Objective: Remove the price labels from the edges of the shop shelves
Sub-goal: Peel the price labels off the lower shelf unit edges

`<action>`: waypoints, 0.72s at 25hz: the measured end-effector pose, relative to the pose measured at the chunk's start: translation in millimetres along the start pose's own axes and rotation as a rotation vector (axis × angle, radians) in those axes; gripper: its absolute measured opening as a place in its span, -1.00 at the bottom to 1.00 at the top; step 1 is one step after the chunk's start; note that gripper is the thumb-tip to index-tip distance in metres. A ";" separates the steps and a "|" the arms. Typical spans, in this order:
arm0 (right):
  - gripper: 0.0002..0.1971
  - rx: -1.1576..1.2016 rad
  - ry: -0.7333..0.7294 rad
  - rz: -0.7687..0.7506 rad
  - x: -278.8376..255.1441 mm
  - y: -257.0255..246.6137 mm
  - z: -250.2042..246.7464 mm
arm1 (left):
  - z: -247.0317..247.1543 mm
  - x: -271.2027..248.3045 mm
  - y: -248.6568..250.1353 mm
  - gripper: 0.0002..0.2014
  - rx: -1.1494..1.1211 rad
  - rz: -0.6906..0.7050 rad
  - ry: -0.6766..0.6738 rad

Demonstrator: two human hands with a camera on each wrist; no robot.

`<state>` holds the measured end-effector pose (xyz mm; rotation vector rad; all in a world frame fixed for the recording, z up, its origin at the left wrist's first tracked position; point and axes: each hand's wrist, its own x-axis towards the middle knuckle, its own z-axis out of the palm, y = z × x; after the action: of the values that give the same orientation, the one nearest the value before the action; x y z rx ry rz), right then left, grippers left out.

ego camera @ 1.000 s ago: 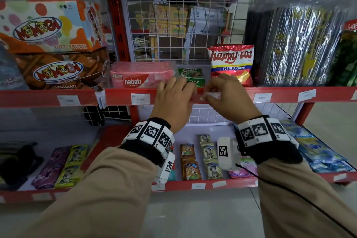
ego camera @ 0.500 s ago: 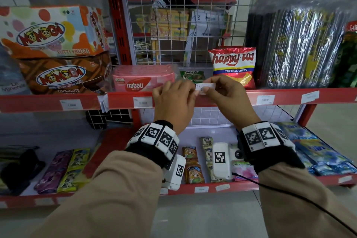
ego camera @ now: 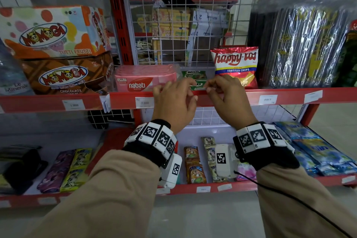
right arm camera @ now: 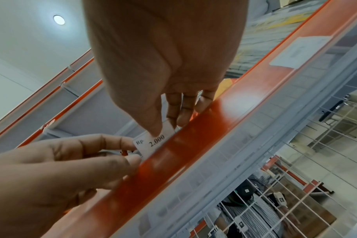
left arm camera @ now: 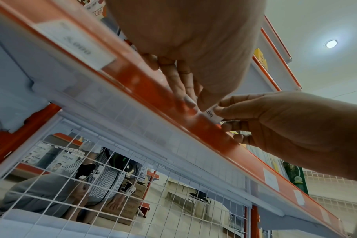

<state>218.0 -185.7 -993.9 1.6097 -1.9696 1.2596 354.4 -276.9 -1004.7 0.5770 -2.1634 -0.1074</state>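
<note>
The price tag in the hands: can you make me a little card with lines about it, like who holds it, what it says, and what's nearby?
Thing: white price label
Printed on it: Rp. 2.000
Held by: right hand, thumb and fingers pinching it
Other hand: left hand, fingertips at the label's left end and on the rail
Where: at the top of the red shelf edge, mostly pulled out
Snack behind the hands: tortilla chips bag
Labels left on this shelf edge: several, such as the 5.000 one

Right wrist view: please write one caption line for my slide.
Right hand pinches a "Rp. 2.000" price label above the red shelf edge.
</note>
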 end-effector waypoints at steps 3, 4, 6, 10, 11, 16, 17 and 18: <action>-0.88 0.013 -0.008 -0.014 0.3 -0.2 -3.9 | 0.4 -1.0 0.3 -0.63 0.034 0.021 -0.018; -0.88 0.017 -0.015 -0.021 0.5 -0.3 -5.2 | 0.5 -0.9 0.1 -0.61 0.034 0.017 -0.024; -0.88 -0.015 -0.054 -0.021 -0.2 -0.8 -6.3 | 0.4 -0.6 0.2 -0.62 0.049 0.016 -0.042; -0.86 -0.098 -0.110 -0.037 -1.8 -0.4 -7.5 | 1.5 2.0 1.1 -0.83 0.163 0.031 -0.071; -0.85 -0.086 -0.115 -0.051 -1.3 -0.2 -9.2 | 2.2 2.6 1.3 -0.85 0.174 0.026 -0.077; -0.85 -0.223 -0.179 -0.071 1.1 2.1 -15.1 | 3.7 3.4 0.3 -0.84 0.199 0.039 -0.096; -0.85 -0.243 -0.200 -0.067 1.8 2.2 -15.6 | 3.6 3.6 0.3 -0.84 0.201 0.041 -0.103; -0.85 -0.249 -0.219 -0.063 2.8 2.2 -16.3 | 3.6 3.7 0.5 -0.83 0.203 0.041 -0.107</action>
<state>210.4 -174.9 -983.6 1.7262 -2.0875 0.8051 349.5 -278.5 -1004.0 0.6543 -2.3049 0.1075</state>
